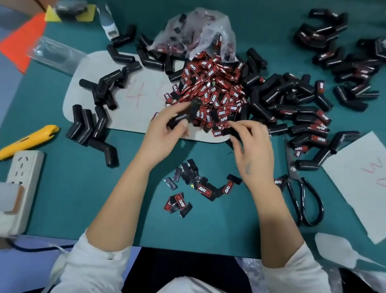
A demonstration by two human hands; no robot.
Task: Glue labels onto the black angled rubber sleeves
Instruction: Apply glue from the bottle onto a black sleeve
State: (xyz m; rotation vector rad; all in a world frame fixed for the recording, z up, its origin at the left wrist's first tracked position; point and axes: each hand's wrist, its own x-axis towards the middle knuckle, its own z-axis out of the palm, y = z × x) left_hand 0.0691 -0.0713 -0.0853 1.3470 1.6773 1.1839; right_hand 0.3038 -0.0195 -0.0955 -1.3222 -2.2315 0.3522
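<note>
Where the teal table fills most of the view, we note a flat matte surface, with a pale rounded mat and a white paper sheet lying on it, each marked in red. A crumpled clear plastic bag spills a dense heap of labels, small glossy red-and-black rectangles too many to count. About a dozen more lie loose between the forearms. Black angled rubber sleeves, smooth bent tubes, sit in three groups: bare ones on the left, roughly fifteen; a larger pile on the right, many already carrying a label; a third cluster far right. One pair of black scissors lies right, one yellow utility knife and one white power strip left. The left hand grasps one sleeve at the heap's near edge; its long arm runs from lower left to upper right, the bend pointing away. The right hand pinches a small dark piece in curled fingers, possibly a label; we cannot tell for sure.
</note>
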